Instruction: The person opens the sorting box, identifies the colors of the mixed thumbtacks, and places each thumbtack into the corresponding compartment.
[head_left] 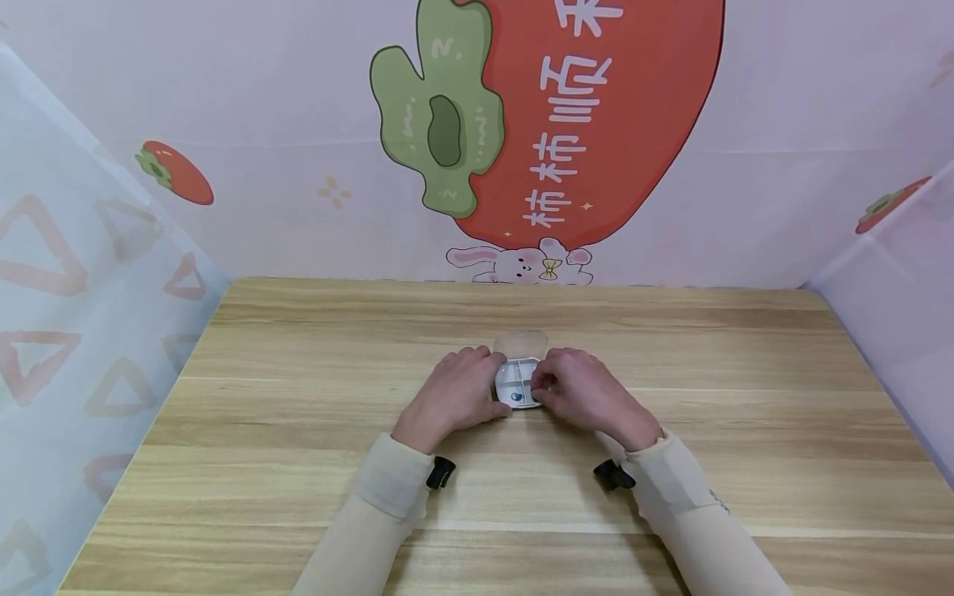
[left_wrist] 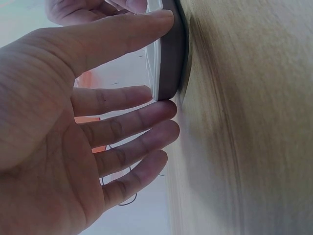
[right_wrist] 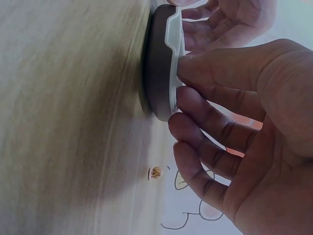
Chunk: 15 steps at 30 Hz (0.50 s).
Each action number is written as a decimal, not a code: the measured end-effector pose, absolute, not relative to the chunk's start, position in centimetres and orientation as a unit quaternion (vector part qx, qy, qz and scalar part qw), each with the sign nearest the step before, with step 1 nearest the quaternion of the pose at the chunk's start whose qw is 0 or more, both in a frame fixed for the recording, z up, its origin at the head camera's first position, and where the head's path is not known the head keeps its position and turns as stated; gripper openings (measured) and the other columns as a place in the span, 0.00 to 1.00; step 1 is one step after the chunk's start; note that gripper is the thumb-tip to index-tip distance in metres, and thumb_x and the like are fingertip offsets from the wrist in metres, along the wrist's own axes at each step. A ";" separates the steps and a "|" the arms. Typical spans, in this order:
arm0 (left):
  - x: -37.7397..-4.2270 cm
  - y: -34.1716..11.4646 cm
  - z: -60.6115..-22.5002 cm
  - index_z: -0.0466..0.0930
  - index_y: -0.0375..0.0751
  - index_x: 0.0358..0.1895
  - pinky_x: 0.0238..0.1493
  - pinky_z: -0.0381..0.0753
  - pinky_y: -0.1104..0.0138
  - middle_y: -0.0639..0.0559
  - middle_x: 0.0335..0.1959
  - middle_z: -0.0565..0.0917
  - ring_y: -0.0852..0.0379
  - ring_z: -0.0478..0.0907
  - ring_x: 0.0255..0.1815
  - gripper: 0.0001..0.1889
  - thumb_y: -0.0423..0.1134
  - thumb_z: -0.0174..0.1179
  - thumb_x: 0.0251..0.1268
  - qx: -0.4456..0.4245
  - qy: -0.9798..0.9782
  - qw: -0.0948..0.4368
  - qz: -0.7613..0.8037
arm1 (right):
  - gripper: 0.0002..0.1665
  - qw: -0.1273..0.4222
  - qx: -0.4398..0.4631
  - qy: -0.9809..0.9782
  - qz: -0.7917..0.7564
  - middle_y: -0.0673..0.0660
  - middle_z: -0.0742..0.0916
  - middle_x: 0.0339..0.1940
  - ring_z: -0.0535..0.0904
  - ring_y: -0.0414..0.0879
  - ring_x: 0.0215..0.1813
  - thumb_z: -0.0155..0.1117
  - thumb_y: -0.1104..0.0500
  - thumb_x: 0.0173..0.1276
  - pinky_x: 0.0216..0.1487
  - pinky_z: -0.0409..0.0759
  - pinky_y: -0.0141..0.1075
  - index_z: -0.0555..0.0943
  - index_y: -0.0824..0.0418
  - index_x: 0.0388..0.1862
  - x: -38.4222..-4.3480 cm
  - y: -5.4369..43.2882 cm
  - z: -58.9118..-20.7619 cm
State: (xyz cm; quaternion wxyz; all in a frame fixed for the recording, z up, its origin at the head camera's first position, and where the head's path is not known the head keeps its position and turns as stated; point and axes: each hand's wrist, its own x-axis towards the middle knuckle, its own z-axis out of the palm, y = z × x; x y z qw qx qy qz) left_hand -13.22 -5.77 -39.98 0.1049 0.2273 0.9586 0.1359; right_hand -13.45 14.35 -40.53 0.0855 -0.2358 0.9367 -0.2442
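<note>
A small pill box [head_left: 510, 374] lies on the table, its white inside split into several compartments and its clear lid [head_left: 521, 341] tipped back at the far side. Dark brown outer walls show in the left wrist view. A small blue piece [head_left: 517, 397] sits in the near left compartment. My left hand [head_left: 464, 389] grips the box from the left, thumb on the near rim and index fingertip at the far corner. Over the right compartments, my right hand [head_left: 585, 393] bends its fingers, thumb and index tip close together at the rim; I cannot tell whether they pinch anything.
The wooden table [head_left: 298, 430] runs back to a printed backdrop [head_left: 283, 207], with side sheets at left and right. A black wrist strap piece [head_left: 440, 473] shows at the left sleeve and another black piece [head_left: 614, 475] at the right sleeve.
</note>
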 end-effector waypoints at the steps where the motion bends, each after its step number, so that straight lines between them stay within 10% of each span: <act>1: -13.2 -5.8 -40.0 0.80 0.38 0.57 0.48 0.75 0.57 0.49 0.44 0.81 0.52 0.73 0.40 0.30 0.50 0.77 0.55 0.226 0.959 0.106 0.136 | 0.06 0.085 -0.236 0.937 -0.243 0.47 0.84 0.33 0.75 0.44 0.35 0.77 0.62 0.62 0.43 0.78 0.40 0.89 0.57 0.37 -13.5 14.3 -40.6; 15: -13.2 -5.9 -39.9 0.80 0.39 0.57 0.48 0.75 0.57 0.49 0.44 0.81 0.52 0.73 0.40 0.29 0.50 0.77 0.55 0.227 0.958 0.106 0.140 | 0.05 0.079 -0.242 0.938 -0.235 0.46 0.83 0.32 0.75 0.42 0.34 0.77 0.62 0.62 0.42 0.77 0.40 0.89 0.57 0.36 -13.5 14.2 -40.6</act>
